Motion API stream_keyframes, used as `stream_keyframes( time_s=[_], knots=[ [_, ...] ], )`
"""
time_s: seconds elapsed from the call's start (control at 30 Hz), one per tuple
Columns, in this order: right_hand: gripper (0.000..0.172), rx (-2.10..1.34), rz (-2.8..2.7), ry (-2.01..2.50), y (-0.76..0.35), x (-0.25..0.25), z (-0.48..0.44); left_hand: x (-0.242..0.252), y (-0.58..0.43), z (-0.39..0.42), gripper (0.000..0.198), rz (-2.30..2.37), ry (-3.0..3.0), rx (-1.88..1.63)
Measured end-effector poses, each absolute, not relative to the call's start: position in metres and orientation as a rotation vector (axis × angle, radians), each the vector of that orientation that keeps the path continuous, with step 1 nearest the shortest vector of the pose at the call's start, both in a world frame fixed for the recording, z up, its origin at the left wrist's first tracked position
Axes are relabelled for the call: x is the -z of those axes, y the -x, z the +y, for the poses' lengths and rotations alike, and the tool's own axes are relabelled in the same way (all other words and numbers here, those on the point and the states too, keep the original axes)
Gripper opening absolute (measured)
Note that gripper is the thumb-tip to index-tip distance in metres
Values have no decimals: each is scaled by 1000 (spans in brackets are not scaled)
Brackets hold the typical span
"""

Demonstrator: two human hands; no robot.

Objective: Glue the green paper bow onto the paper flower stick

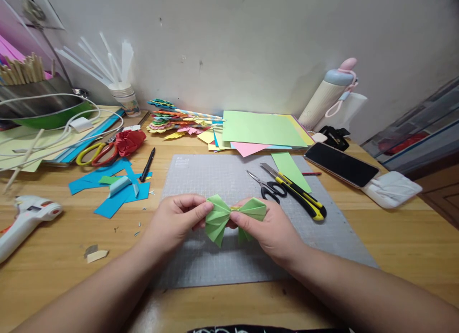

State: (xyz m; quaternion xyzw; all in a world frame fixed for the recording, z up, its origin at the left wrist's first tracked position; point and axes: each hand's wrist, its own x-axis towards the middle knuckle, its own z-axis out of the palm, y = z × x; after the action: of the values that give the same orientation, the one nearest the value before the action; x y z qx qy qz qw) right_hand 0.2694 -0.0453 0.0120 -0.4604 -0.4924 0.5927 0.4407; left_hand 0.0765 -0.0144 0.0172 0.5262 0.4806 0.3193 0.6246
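Both my hands hold a green pleated paper bow (219, 219) just above a grey cutting mat (201, 261). My left hand (175, 223) pinches the bow's left fan with thumb and fingers closed on it. My right hand (267, 230) grips the pinched middle and the right fan from the front. A bit of yellow shows at the bow's middle. Black-handled scissors (267, 185) and a yellow and black utility knife (299, 194) lie on the mat just beyond my right hand.
A green paper strip (290, 170), a phone (340, 164) and a white pouch (392, 188) lie at the right. Coloured sheets (261, 128) and folded fans (168, 118) sit at the back. Blue scraps (114, 187), a pen (147, 164), yellow-handled scissors (91, 153) and a glue gun (25, 218) are on the left.
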Motion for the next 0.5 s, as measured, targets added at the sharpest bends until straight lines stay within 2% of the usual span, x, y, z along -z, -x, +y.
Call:
stream_keyframes(
  time_s=[0.37,0.5],
  knots=[
    [18,-1545,-1185,1148,-268,-11,-45,-19,-80,-16,25,1097,-1172,-849],
    [20,-1557,-1064,1145,-267,-9,-45,-18,-79,-15,29,1062,-1171,-777]
  ],
)
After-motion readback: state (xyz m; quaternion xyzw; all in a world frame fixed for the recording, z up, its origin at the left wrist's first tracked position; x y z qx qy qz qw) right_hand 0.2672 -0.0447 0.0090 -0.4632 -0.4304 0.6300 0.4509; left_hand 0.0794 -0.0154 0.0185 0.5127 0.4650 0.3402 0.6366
